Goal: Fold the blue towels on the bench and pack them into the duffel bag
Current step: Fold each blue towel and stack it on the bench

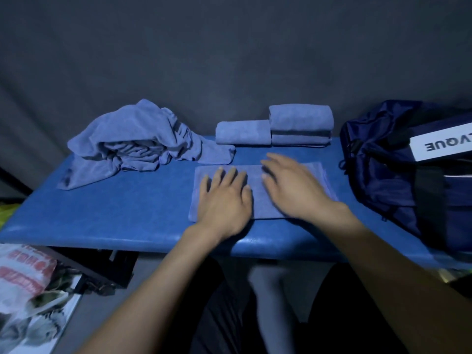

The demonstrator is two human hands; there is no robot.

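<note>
Head view, items listed by size.

1. Bench [115, 215]: blue padded top running left to right; we are sitting at its near edge, with bare surface lying open to the left of our work.
2. Duffel bag [398, 180]: dark navy, standing at the right end of the bench, just beside the towel we are handling. Whether its mouth is open, we cannot tell.
3. Unfolded towels [132, 146]: a crumpled heap at the far left, well apart from the bag.
4. Folded towels [300, 123]: a stack at the far edge with one single [242, 131] touching its left side.
5. Towel in work [258, 198]: lying flat, part-folded, long axis left to right, right under our hands.
6. Right hand [293, 190]: fingers straight, pressing flat on the right half; blurred. It is the nearer hand to the bag.
7. Left hand [224, 198]: fingers spread, pressing flat on the left half, gripping nothing.

We are judging the next fold as left end over right, toward the bag side.
</note>
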